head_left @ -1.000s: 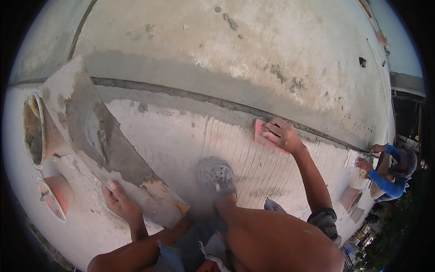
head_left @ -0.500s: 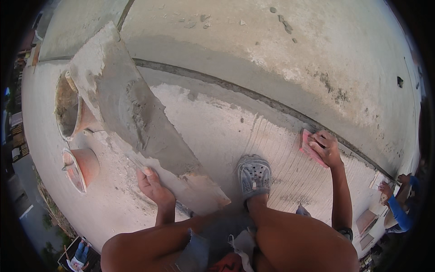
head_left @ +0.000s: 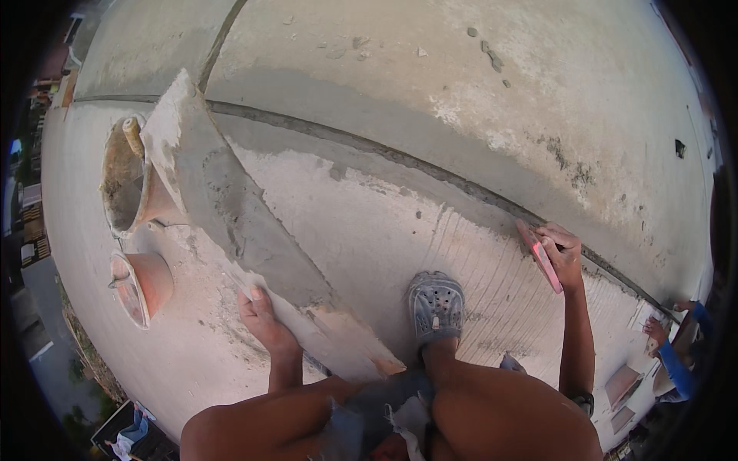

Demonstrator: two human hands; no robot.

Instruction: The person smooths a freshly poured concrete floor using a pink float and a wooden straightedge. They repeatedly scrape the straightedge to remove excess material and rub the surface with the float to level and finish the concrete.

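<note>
My left hand (head_left: 261,319) grips the lower edge of a long, rough board (head_left: 238,230) smeared with wet grey cement, its top end beside a bucket at the left. My right hand (head_left: 561,257) holds a pink hand float (head_left: 538,253), turned on its edge, at the smoothed grey band just below a long dark groove (head_left: 369,154) in the pale concrete surface. The float's exact contact with the surface is hard to tell. My shoe (head_left: 434,307) rests on the concrete between my hands.
A cement-crusted bucket (head_left: 160,206) with a tool handle and a smaller orange bucket (head_left: 150,280) lie at the left. At the far right a co-worker's blue-sleeved arm (head_left: 676,365) works along the same groove. Another person (head_left: 131,434) shows at the lower left edge.
The view has swung, shifting the scene rightward. My right hand has moved slightly right along the groove and the float has tipped onto its edge. Both hands keep hold.
</note>
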